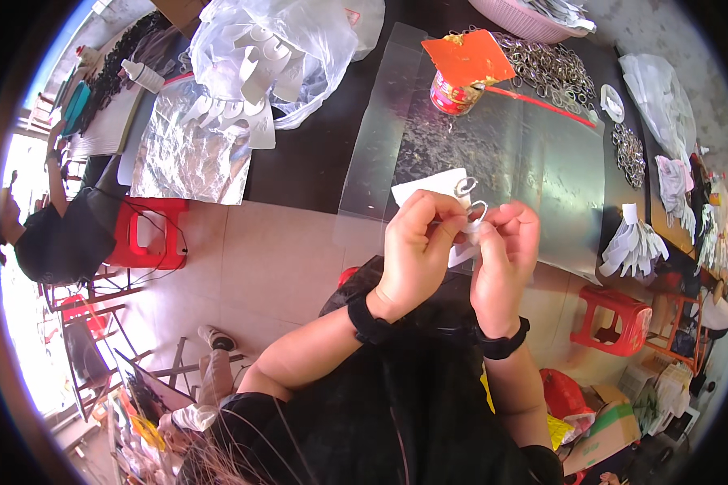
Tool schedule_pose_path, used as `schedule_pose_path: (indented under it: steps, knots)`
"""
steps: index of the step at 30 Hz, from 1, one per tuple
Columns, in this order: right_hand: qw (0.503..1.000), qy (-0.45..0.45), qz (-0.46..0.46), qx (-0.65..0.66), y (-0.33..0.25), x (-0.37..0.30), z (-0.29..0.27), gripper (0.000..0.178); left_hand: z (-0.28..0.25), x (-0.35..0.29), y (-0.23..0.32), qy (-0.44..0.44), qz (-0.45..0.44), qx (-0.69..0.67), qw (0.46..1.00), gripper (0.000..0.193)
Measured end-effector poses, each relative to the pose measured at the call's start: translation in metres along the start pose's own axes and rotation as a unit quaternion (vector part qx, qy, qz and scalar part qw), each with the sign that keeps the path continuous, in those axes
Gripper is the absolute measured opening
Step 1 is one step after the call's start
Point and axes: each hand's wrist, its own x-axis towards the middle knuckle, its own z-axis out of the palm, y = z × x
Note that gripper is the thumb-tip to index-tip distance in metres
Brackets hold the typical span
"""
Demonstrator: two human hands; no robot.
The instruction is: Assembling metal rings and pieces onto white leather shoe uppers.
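Just over the near edge of the table, my left hand [421, 242] and my right hand [503, 263] meet with thumbs and fingers pinched. Between them is a white strip [471, 229], partly hidden by my fingertips, with a metal ring [480, 212] at its upper end. Right behind my left fingers shows a flat white piece [416, 184], and a second metal ring [466, 187] lies at its right edge. White material also shows below my fingertips; whether it belongs to the same strip I cannot tell.
A patterned can [453, 97] under an orange card [469, 58] stands on clear sheeting, beside a red stick [542, 105] and piled metal rings [554, 73]. White cut pieces [255, 69] fill a plastic bag at left. Red stools [615, 322] stand near; another person [65, 234] sits left.
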Motion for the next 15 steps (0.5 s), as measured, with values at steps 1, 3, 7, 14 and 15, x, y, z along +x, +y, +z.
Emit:
schedule_pose_path:
  steps: [1,3,7,14,15]
  knots:
    - [1.000,-0.012,-0.021,-0.011,-0.001,0.000,-0.002,0.027,0.000,0.000,0.002,-0.012,0.009,0.030,0.999,0.003]
    - [0.999,-0.025,-0.041,-0.022,-0.005,-0.002,-0.003,0.027,-0.010,0.007,0.000,-0.101,-0.171,-0.253,0.947,0.007]
    - [0.993,-0.063,-0.076,-0.061,-0.012,-0.006,-0.002,0.029,-0.021,0.013,0.001,-0.169,-0.253,-0.333,0.892,0.010]
    - [0.979,-0.085,-0.109,-0.152,-0.009,-0.007,-0.011,0.031,-0.017,0.015,0.020,-0.172,-0.157,-0.075,0.970,0.012]
    - [0.979,-0.085,-0.109,-0.153,-0.009,-0.008,-0.009,0.031,-0.017,0.015,0.020,-0.173,-0.157,-0.075,0.969,0.012]
